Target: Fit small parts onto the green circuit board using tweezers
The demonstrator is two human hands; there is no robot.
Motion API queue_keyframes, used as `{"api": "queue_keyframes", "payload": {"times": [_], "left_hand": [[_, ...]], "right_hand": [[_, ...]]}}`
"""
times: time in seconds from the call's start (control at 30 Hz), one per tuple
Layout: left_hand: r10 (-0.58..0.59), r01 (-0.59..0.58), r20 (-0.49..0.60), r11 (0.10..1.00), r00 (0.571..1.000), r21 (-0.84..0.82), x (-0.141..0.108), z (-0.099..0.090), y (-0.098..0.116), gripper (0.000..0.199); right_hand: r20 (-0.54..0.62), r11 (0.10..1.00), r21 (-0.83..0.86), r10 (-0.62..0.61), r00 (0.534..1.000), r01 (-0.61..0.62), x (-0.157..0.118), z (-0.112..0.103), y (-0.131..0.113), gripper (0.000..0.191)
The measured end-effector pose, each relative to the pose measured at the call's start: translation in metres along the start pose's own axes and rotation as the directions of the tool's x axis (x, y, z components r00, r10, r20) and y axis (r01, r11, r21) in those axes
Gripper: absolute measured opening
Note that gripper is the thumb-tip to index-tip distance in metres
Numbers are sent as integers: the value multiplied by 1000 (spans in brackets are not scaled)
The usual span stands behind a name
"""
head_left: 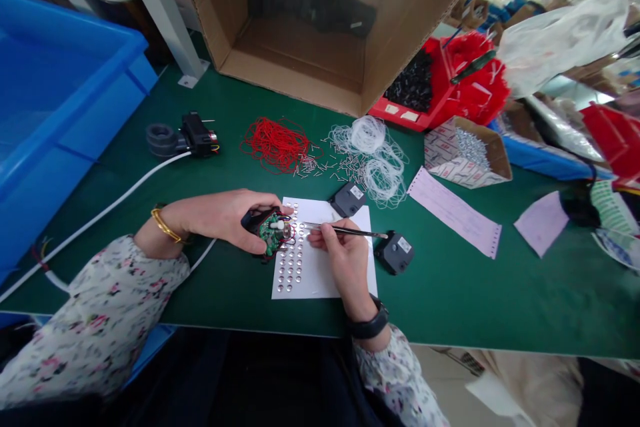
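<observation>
My left hand (235, 219) is closed around a black housing with a green circuit board (271, 233) and thin wires showing in it. Between thumb and fingers of my right hand (345, 257) are tweezers (350, 231), their tips pointing left, close to the board. Whether the tips touch anything is too small to tell. Under both hands lies a white sheet (320, 283) with rows of small round silvery pieces (290, 270) along its left side. One black square cover (347, 199) rests at the sheet's top edge, another black cover (395, 253) just right of it.
Red wire (277, 145), clear tubing (383, 160) and small metal pins (307, 165) lie behind the sheet. A black device with a white cable (197, 137) is at left, near a blue bin (65, 80). A cardboard box (295, 83), a screw box (457, 153) and pink paper (455, 213) stand around.
</observation>
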State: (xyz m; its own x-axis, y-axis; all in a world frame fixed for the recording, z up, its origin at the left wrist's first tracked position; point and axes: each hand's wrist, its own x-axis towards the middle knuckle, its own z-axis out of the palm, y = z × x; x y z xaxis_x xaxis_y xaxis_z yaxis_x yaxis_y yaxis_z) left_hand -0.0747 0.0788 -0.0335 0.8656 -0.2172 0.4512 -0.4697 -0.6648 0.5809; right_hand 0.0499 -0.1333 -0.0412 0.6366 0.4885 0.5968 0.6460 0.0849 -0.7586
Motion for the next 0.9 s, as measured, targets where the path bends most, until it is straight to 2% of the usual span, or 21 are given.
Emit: {"api": "queue_keyframes", "payload": {"times": [0.3, 0.43, 0.53, 0.63, 0.7, 0.73, 0.8, 0.87, 0.9], "left_hand": [[9, -9, -10, 1000, 1000, -6, 1, 1, -1, 52], [29, -29, -42, 999, 999, 18, 0, 2, -5, 53], [60, -65, -115, 997, 992, -42, -3, 3, -9, 53], [59, -91, -258, 989, 964, -116, -9, 8, -8, 53], [68, -133, -403, 982, 913, -135, -12, 15, -6, 56], [93, -176, -490, 976, 867, -126, -12, 19, -5, 60], [182, -288, -638, 955, 748, -65, -10, 28, -3, 67], [275, -380, -707, 925, 651, 9, -4, 37, -3, 73], [312, -415, -716, 909, 625, 35, 0, 42, -2, 75]], "right_hand": [[-46, 1000, 27, 13, 999, -12, -1, 4, 0, 23], [-55, 999, 47, -20, 998, 23, -3, 4, 3, 24], [-28, 991, 128, -30, 999, 33, -4, 1, 5, 24], [11, 964, 266, -31, 999, 27, -4, -4, 6, 25], [30, 935, 354, -36, 999, 23, -4, -7, 4, 25], [38, 923, 385, -39, 999, 22, -3, -9, 3, 25], [46, 906, 422, -49, 998, 25, -1, -12, 0, 25], [52, 893, 449, -65, 997, 34, 2, -17, -3, 26], [56, 886, 463, -72, 996, 38, 3, -19, -6, 26]]}}
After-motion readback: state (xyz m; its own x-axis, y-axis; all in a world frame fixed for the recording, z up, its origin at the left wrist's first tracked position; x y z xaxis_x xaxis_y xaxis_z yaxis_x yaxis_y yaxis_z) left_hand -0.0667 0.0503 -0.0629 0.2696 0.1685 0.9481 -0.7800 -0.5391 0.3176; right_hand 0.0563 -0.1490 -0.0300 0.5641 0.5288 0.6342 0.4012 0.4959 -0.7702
